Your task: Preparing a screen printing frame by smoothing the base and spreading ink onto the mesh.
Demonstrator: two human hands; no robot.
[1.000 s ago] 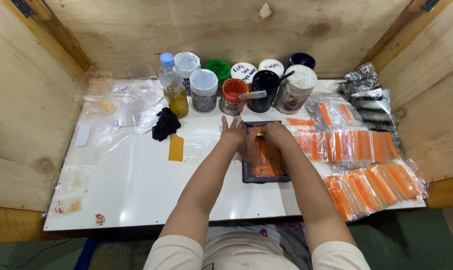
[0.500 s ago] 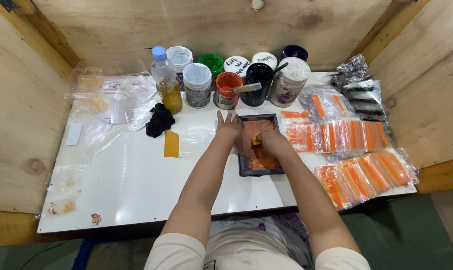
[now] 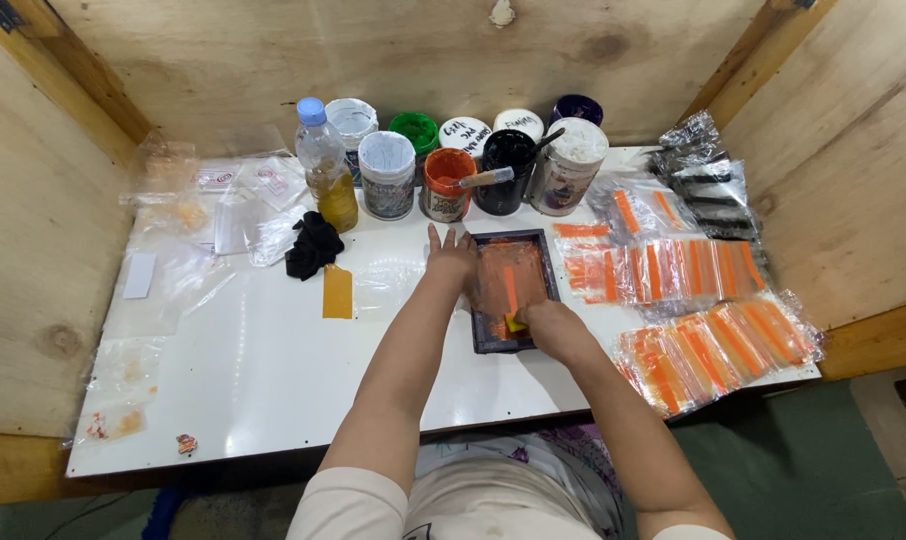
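Since the earlier frame our right hand (image 3: 551, 328) has slid down the small dark-framed printing screen smeared with orange ink (image 3: 513, 288), from its upper half to its near end, while our left hand has stayed on the far left corner

Our right fingers are curled together around a small yellow squeegee (image 3: 515, 324), of which only a corner shows under the knuckles. Our left hand (image 3: 451, 256) lies flat, fingers spread apart, pressing the frame's left edge onto the white tabletop (image 3: 253, 360)

The screen sits directly under both hands, its long axis running away from us toward the jars. The squeegee lies across that axis at the near end, so the inked mesh stretches ahead of the right fingers, and the right hand is the nearer one to it

Outward from there: just beyond the frame stands an open orange paint jar (image 3: 446, 185) with a stick resting on it, beside a black open jar (image 3: 506, 171), white-lidded tubs and a clear plastic bottle of amber liquid (image 3: 328, 165). To our right, rows of clear plastic sleeves printed with orange stripes (image 3: 673, 270) are fanned out. To our left lie a crumpled black cloth (image 3: 313, 245) and a flat mustard-yellow card (image 3: 337, 291)
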